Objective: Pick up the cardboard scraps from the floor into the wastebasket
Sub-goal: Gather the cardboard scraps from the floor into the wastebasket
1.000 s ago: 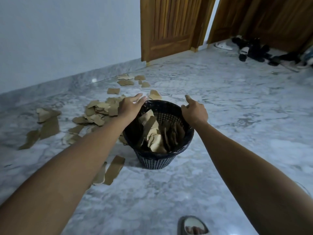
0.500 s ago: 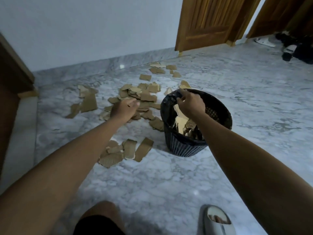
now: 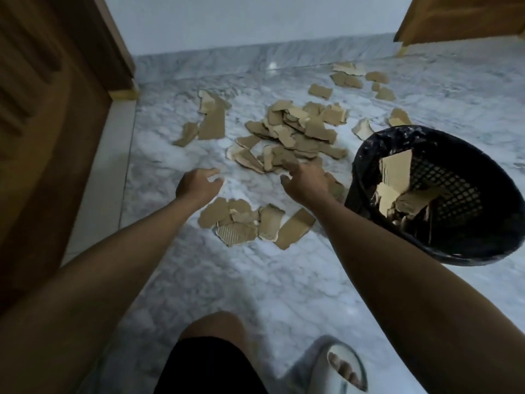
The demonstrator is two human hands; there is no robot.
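Torn brown cardboard scraps (image 3: 295,137) lie scattered flat on the marble floor (image 3: 255,280); right, black mesh wastebasket (image 3: 483,245), bag-lined, holding scraps.

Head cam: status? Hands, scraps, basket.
Left hand and right hand open, empty, over the floor. Scraps mostly on the floor, some in the basket. Nothing in the way.

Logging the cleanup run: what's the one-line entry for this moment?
left hand empty | right hand empty, above scraps | wastebasket partly filled
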